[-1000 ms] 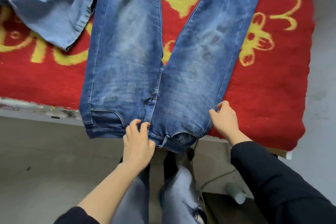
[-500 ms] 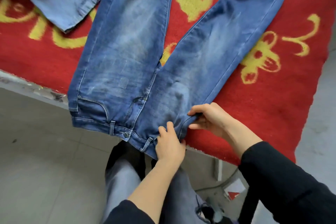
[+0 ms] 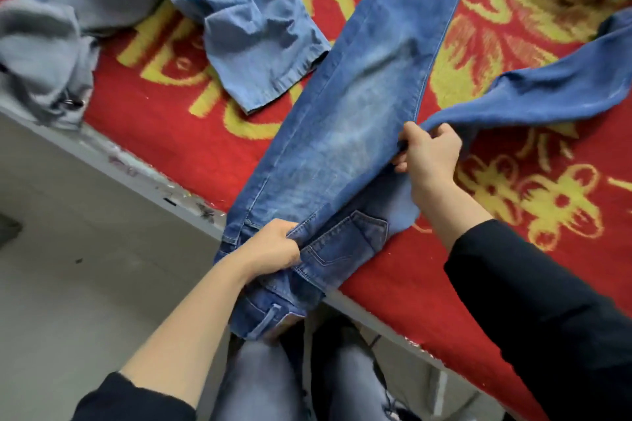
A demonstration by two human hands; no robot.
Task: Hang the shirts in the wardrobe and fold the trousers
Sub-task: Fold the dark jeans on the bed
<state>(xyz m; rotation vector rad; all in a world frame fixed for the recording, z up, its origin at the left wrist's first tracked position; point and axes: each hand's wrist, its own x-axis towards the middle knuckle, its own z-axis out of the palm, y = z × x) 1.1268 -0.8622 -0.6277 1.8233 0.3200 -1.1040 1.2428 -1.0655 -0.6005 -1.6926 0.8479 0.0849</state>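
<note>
Firmly in hands [image 3: 272, 246] [image 3: 429, 155] (both): trousers [image 3: 359, 106]

The jeans [image 3: 359, 113] lie on the blanket [image 3: 171, 147], their waistband over its near edge. Just left of the jeans lies another pair of trousers [image 3: 260, 31], and farther left a bunched garment [image 3: 44, 55].
</note>
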